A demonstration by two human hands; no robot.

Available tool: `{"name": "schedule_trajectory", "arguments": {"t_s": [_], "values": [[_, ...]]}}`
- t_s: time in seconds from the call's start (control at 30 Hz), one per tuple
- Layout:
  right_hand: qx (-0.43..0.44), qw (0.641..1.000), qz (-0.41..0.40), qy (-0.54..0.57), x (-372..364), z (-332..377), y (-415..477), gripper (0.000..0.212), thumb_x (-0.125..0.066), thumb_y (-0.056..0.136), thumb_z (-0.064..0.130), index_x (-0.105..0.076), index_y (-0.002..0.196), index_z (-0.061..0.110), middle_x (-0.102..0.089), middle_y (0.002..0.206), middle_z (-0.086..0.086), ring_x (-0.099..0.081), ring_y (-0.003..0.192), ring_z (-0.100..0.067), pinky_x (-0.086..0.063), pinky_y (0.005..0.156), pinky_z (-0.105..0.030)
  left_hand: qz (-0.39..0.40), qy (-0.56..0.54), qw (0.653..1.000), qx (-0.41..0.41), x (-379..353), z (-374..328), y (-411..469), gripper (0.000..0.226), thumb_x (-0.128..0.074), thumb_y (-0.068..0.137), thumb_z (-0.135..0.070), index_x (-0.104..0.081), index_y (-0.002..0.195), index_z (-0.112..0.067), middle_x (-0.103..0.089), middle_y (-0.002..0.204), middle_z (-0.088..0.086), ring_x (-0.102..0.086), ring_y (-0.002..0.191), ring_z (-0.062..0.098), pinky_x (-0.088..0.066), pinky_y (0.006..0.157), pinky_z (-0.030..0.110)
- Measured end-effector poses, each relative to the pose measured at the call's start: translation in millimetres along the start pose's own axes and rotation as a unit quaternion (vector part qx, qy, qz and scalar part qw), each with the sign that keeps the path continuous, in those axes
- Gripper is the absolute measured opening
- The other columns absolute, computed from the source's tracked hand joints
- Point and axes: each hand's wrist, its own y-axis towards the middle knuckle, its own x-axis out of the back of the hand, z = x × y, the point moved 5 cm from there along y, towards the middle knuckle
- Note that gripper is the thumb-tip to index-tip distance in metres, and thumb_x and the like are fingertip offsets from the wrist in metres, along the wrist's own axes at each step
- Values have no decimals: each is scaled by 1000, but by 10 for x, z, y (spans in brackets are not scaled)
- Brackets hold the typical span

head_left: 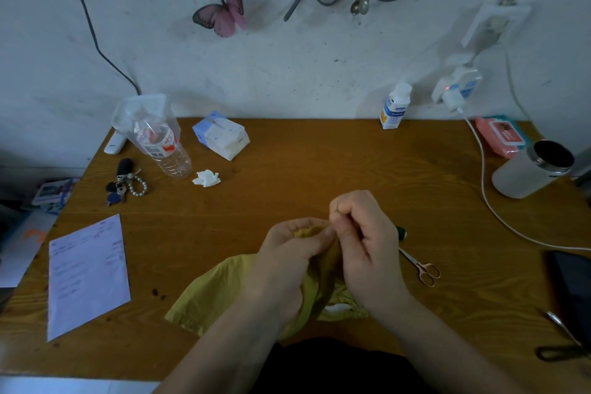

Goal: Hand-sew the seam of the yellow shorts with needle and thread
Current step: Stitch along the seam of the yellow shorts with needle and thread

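The yellow shorts (211, 294) lie bunched on the wooden table (319, 163) near its front edge, with one fold lifted between my hands. My left hand (287, 262) grips that raised fold at its top. My right hand (361, 233) is closed with thumb and forefinger pinched right against the fold's edge. The needle and thread are too fine to make out between the fingers. A dark green spool (401, 232) peeks out just behind my right hand.
Small gold-handled scissors (422, 269) lie right of my hands. A paper sheet (86, 275), keys (123, 182), a plastic bottle (166, 147), a tissue box (222, 136), a crumpled tissue (207, 177), a white cup (531, 169), a charging cable (486, 189), a phone (572, 291).
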Motion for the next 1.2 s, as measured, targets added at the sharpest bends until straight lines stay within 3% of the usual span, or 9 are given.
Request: {"name": "schedule_trajectory", "arguments": {"t_s": [0.07,0.13,0.3,0.4,0.53,0.7,0.9,1.1,1.2], "values": [[-136,984,8,113,-47,-71,-3,19,-43,87,17,-50,70,20,-47,67,7,-45,66,-13,-41,62,-28,-52,135,985,-97,10,-27,-16,25,-56,90,-7,-71,71,-13,-70,69,6,-66,61,11,-53,54,19],[-194,965,-15,174,-30,-81,25,21,-41,86,17,-51,69,21,-48,66,6,-45,66,-12,-39,64,-26,-98,224,958,-153,24,-14,-41,20,-59,89,-11,-69,74,-19,-70,73,-1,-65,67,7,-53,58,14],[-223,956,11,188,-2,-56,107,27,-42,97,16,-59,76,22,-55,69,11,-46,63,-4,-38,61,-19,-102,133,976,-138,85,-10,-14,25,-56,91,-10,-72,75,-21,-72,70,4,-69,70,20,-58,65,31],[-280,901,4,330,63,-61,123,30,-40,96,14,-58,72,22,-60,68,3,-42,53,-6,-36,49,-17,-105,102,978,-148,155,-75,-16,25,-55,91,-9,-73,75,-17,-73,77,11,-70,78,29,-57,74,41],[-303,844,-23,442,253,-39,155,23,-44,86,22,-57,67,19,-50,55,4,-39,46,-6,-36,43,-16,-116,72,980,-145,290,-104,-7,23,-56,90,-10,-74,76,-17,-74,82,13,-71,81,29,-55,77,41],[-309,833,-54,456,461,-43,94,21,-43,86,19,-54,69,16,-41,52,5,-34,45,-6,-35,42,-16,-133,55,976,-162,381,-156,-16,16,-56,90,-10,-71,86,-9,-74,82,14,-72,79,28,-55,73,37],[-360,821,-96,433,665,-243,-97,20,-44,85,21,-54,69,17,-38,52,6,-33,43,-6,-34,39,-15,-167,27,968,-187,516,-262,-16,15,-57,89,-10,-71,84,-10,-73,83,16,-71,79,30,-55,71,38],[-393,803,-144,424,887,-488,-251,22,-45,83,23,-59,66,21,-37,54,8,-33,44,-4,-34,40,-14,-178,-10,963,-202,649,-333,2,27,-59,88,-9,-75,68,-19,-74,76,8,-71,71,20,-56,59,25],[-405,796,-166,418,969,-604,-316,30,-41,91,20,-59,67,21,-37,52,9,-33,43,-3,-35,39,-14,-183,-9,960,-210,676,-356,13,30,-60,88,-10,-75,65,-23,-74,73,3,-71,71,17,-56,60,24]]}}
